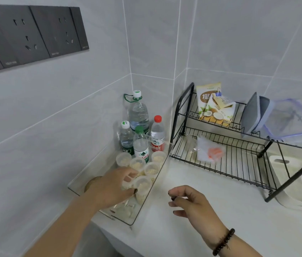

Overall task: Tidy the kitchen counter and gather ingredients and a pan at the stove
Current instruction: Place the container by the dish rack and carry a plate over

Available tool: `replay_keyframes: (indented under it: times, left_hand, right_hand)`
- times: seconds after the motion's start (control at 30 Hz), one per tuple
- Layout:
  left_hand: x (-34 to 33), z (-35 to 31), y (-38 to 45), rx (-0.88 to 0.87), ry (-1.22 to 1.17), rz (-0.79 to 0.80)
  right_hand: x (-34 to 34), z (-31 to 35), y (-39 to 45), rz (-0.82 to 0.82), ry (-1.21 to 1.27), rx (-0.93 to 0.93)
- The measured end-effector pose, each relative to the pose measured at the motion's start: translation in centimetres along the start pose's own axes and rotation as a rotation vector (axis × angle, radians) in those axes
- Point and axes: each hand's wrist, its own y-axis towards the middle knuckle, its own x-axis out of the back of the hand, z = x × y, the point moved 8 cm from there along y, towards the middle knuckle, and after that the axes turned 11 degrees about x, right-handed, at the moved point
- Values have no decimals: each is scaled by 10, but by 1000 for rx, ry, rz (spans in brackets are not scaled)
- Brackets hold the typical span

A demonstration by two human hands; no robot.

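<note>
A clear plastic bin (147,197) stands in the counter's corner against the left wall. Inside it are several water bottles (140,145) at the back and several small lidded cups of pale grains (152,168) in front. My left hand (112,188) reaches into the bin and its fingers curl around one of these small cups (127,184). Beside it stands another cup (142,188). My right hand (189,200) hovers over the white counter just right of the bin, fingers loosely curled, holding nothing. A bead bracelet sits on its wrist.
A black two-tier wire rack (226,151) stands at the right: a coconut-print bag (213,106) and clear storage boxes with lids (287,119) on top, a plastic bag with something orange (210,151) below. A white board or tray (298,186) lies under its right end. Wall sockets (29,36) are upper left.
</note>
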Motion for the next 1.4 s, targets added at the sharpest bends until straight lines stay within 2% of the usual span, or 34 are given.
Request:
replay_keyframes:
  times: [0.1,0.2,0.47,0.73,0.87,1.0,1.2,1.4]
  left_hand:
    - [9,-40,-15,-104,-185,-68]
    - [9,-74,-26,-196,-332,-31]
    - [-28,-121,-45,-365,-452,262]
    - [-75,-148,-91,-547,-385,555]
    - [-109,-159,-122,-580,-350,685]
    - [-141,-177,-167,-618,-280,841]
    - [-170,-220,-218,-681,-264,922]
    - [-213,-279,-292,-702,-272,1007]
  right_hand:
    - [13,2,-9,-84,18,10]
    - [22,8,-19,-202,34,39]
    - [35,9,-75,-569,16,66]
    - [50,-13,-185,-994,9,31]
    - [53,-29,-247,-1165,20,-26]
    - [56,-28,-307,-1290,45,-26]
    - [79,-19,-378,-1417,69,16]
    - [115,-13,-461,-1473,58,13]
